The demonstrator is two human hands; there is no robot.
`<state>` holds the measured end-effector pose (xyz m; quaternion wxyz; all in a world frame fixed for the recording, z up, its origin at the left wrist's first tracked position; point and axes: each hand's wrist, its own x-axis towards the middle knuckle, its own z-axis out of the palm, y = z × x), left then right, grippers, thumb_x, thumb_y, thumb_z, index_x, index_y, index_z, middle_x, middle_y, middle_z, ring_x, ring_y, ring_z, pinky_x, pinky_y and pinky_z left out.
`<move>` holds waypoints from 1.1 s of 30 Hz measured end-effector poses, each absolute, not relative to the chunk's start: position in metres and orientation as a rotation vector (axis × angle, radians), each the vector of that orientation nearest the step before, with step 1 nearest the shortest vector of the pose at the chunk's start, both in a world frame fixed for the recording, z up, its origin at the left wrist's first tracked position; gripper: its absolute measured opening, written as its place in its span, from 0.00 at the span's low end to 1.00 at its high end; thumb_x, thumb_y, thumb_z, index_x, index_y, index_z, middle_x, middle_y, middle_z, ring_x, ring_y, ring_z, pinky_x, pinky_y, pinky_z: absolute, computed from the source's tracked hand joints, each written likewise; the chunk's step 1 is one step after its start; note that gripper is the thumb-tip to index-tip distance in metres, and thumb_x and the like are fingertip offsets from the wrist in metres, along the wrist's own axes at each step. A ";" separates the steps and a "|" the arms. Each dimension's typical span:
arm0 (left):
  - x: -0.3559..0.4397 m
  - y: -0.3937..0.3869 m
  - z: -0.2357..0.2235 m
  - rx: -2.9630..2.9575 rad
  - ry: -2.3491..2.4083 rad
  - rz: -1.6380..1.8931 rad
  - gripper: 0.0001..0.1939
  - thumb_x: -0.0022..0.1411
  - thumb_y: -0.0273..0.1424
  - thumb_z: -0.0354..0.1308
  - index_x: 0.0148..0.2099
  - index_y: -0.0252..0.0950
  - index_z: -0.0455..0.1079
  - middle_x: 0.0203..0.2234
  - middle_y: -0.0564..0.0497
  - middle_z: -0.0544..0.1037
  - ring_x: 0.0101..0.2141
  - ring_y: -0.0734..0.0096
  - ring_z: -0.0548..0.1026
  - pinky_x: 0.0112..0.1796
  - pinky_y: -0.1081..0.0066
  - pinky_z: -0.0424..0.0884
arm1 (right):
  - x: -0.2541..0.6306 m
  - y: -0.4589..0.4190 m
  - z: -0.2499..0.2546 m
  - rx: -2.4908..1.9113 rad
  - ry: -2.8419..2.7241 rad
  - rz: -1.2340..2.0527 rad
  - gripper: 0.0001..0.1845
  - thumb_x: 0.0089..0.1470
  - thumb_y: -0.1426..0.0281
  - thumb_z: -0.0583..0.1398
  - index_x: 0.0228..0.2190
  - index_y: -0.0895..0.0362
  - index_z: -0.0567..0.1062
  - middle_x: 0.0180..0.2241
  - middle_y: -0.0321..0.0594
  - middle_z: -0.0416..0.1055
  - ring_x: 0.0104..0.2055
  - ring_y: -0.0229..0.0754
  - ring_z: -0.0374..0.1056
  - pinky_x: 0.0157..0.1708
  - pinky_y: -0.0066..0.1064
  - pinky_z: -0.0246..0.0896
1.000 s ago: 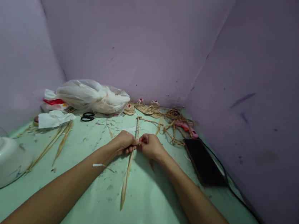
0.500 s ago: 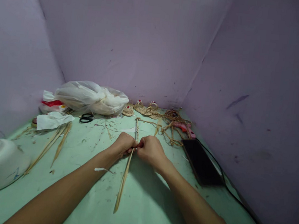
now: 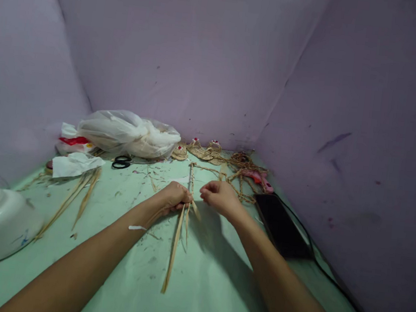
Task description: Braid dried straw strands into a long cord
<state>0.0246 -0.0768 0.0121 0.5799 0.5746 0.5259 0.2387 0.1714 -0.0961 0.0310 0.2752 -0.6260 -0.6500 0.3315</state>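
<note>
My left hand (image 3: 174, 195) is closed in a pinch round the lower end of a thin braid (image 3: 191, 176) of pale, dry plant fibre. From under its fingers fan several loose fibre strands (image 3: 172, 252); the longest points toward me, and a shorter one at the right is smeared by motion. A short way to the right, my right hand (image 3: 220, 197) hovers apart from the braid, its fingers bent and slightly parted, with nothing visible in them. The braid's far end meets a thin twisted cord (image 3: 208, 169) that runs right.
Behind lie a plastic bag (image 3: 128, 134), scissors (image 3: 121, 162) and small woven sandals (image 3: 201, 150). Tangled cord (image 3: 243, 162), a pink tool (image 3: 261, 178) and a phone (image 3: 282, 227) with a black cable are at right. Left are white paper (image 3: 75, 165), fibre strips (image 3: 86, 200) and a white pot (image 3: 0, 232).
My right hand has let go of the braid's end and moved right and slightly up. Shorter strands now show spread below my left hand, which still grips the braid.
</note>
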 end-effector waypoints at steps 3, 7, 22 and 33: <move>0.025 -0.077 0.013 1.345 1.215 0.563 0.07 0.42 0.27 0.52 0.17 0.32 0.60 0.05 0.57 0.56 0.09 0.84 0.49 0.13 0.78 0.41 | 0.166 -0.094 0.028 -1.597 -1.325 1.363 0.04 0.41 0.78 0.54 0.24 0.60 0.68 0.18 0.37 0.67 0.20 0.34 0.62 0.23 0.25 0.56; 0.027 -0.078 0.014 1.354 1.249 0.571 0.07 0.42 0.26 0.51 0.16 0.32 0.59 0.05 0.57 0.57 0.09 0.84 0.50 0.14 0.77 0.41 | 0.148 -0.101 0.023 -1.501 -1.239 1.624 0.05 0.41 0.79 0.53 0.20 0.59 0.65 0.13 0.33 0.62 0.14 0.31 0.57 0.16 0.23 0.51; 0.018 -0.070 0.021 1.442 1.216 0.363 0.07 0.42 0.28 0.54 0.17 0.30 0.64 0.07 0.55 0.60 0.10 0.83 0.53 0.14 0.78 0.44 | 0.157 -0.094 0.005 -1.538 -1.350 1.292 0.03 0.36 0.75 0.57 0.15 0.61 0.69 0.10 0.30 0.59 0.13 0.27 0.46 0.14 0.22 0.38; 0.017 -0.065 0.019 1.110 1.235 0.246 0.06 0.45 0.24 0.53 0.20 0.27 0.67 0.15 0.49 0.68 0.12 0.85 0.55 0.13 0.79 0.44 | 0.156 -0.090 -0.006 -1.466 -1.297 1.232 0.02 0.33 0.77 0.58 0.15 0.61 0.68 0.12 0.33 0.65 0.16 0.29 0.55 0.17 0.21 0.47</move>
